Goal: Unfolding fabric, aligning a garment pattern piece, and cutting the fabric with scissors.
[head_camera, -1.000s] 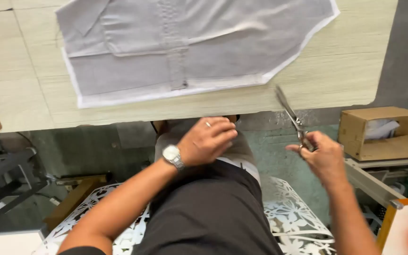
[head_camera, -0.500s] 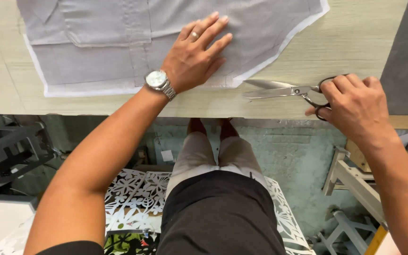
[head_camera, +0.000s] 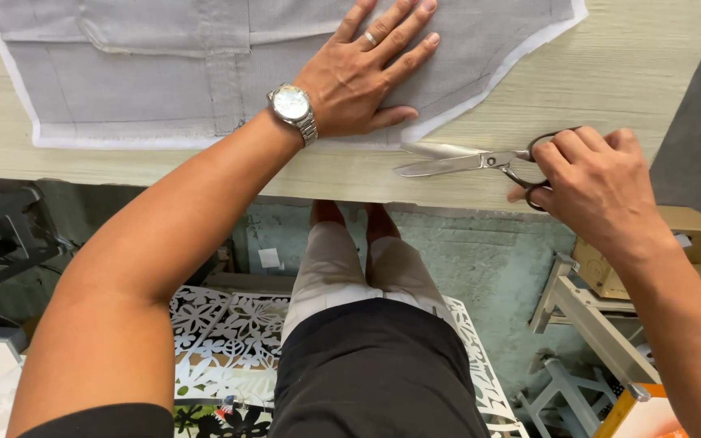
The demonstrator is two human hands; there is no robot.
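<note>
A grey shirt piece (head_camera: 148, 69) lies flat on a white underlayer on the pale wooden table (head_camera: 634, 65). My left hand (head_camera: 367, 73), with a ring and a silver wristwatch, presses flat on the cloth near its lower right edge, fingers spread. My right hand (head_camera: 594, 182) grips the black handles of metal scissors (head_camera: 464, 161). The scissors lie low over the table's front edge, blades slightly apart, tips pointing left toward the cloth's corner, just short of it.
Below the table I see my legs, a white cut-out patterned seat (head_camera: 221, 332) and a green floor. A cardboard box (head_camera: 691, 251) and a metal frame (head_camera: 578, 316) stand at the right. A dark rack (head_camera: 2, 235) is at the left.
My left hand went from my lap up onto the cloth and now sits lower on it. My right hand brought the scissors from mid-air down to the table edge.
</note>
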